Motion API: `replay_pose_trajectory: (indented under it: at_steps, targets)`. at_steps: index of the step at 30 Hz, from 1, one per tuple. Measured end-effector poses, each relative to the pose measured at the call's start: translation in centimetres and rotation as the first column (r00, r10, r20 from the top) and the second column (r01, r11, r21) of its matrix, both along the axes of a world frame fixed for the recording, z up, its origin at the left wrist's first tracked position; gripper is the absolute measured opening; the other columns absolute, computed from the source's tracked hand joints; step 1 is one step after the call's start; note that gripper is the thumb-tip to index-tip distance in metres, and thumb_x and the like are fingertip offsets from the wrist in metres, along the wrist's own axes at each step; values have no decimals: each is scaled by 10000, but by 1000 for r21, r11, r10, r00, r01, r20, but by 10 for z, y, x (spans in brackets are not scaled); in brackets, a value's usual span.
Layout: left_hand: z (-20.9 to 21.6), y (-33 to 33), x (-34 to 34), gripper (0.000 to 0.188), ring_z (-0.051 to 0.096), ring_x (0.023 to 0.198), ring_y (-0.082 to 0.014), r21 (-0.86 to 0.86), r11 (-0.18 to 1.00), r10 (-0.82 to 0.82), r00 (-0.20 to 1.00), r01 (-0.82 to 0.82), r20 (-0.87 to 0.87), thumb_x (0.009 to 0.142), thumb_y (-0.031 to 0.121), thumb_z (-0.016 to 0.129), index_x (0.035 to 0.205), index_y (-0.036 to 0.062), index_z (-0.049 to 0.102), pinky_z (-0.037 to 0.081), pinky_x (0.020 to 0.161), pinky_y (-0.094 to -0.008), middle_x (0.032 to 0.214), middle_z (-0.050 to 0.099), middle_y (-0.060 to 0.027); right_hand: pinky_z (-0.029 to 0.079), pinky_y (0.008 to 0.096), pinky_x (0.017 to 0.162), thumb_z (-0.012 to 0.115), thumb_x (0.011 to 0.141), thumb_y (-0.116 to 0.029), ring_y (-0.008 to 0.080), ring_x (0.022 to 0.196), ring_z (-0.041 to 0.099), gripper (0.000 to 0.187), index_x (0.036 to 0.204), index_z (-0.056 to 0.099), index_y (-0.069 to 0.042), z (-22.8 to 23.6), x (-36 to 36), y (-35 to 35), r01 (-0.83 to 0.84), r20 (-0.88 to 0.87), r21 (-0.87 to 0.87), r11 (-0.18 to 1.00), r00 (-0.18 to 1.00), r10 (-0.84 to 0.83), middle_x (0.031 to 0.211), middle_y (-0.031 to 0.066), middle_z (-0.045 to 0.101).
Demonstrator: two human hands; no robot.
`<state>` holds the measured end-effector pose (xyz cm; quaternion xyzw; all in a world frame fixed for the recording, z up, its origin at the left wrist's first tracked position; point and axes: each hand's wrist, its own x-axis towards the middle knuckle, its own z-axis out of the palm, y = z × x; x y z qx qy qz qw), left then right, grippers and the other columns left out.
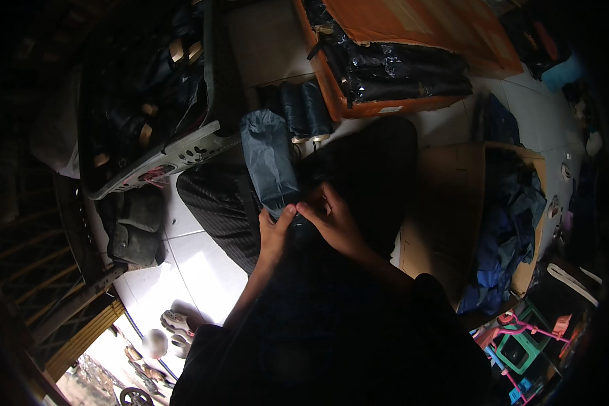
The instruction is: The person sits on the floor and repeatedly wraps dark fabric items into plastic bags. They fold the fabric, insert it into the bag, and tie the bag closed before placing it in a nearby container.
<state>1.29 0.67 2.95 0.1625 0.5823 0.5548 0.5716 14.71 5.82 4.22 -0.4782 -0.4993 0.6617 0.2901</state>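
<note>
A grey-blue nylon pouch [271, 159], long and filled out, lies over my lap with its wider, crumpled end pointing away from me. My left hand [275, 233] pinches its near end, thumb on top. Beside it, my right hand [331, 220] is closed at the same end, its thumb tip nearly meeting the left thumb. The fingertips hide what exactly they pinch there, and the cloth below merges into my dark clothing. Just beyond the pouch lie dark rolled bundles [306, 108] of similar fabric with tan ends.
At the far left stands a grey plastic crate [183, 159] holding dark bundles. An open orange-brown carton [379, 107] with black plastic-wrapped packs is ahead. Another cardboard box [446, 203] at right holds blue fabric. A dark bag [139, 233] and shoes [176, 325] sit on the tiled floor.
</note>
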Motion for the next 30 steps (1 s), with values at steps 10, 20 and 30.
replay_pose_trajectory:
  at_steps: [10, 20, 30]
  targets:
    - [-14, 1, 0, 344, 572, 849, -119, 34, 998, -59, 998, 59, -8, 859, 244, 676, 1070, -11, 580, 445, 806, -269, 941, 628, -43, 449, 288, 713, 705, 833, -199, 143, 807, 563, 270, 935, 526, -24, -22, 2, -11, 55, 48, 222, 974, 997, -67, 851, 72, 569]
    - [-12, 0, -11, 414, 580, 962, -149, 108, 973, -207, 978, 203, 27, 843, 210, 687, 1156, -22, 547, 433, 885, -276, 1043, 628, -82, 452, 287, 699, 698, 839, -222, 149, 777, 574, 273, 955, 548, -25, -17, -8, -6, 190, -112, 95, 977, 977, -179, 841, 72, 586]
    - [-9, 18, -15, 527, 572, 972, -178, 57, 994, -94, 995, 91, 39, 829, 245, 711, 1211, -46, 492, 427, 901, -297, 1089, 597, -123, 464, 352, 849, 743, 792, -233, 259, 976, 601, 476, 1147, 523, -4, -5, 0, -10, -8, 141, 324, 946, 989, -40, 1034, 162, 596]
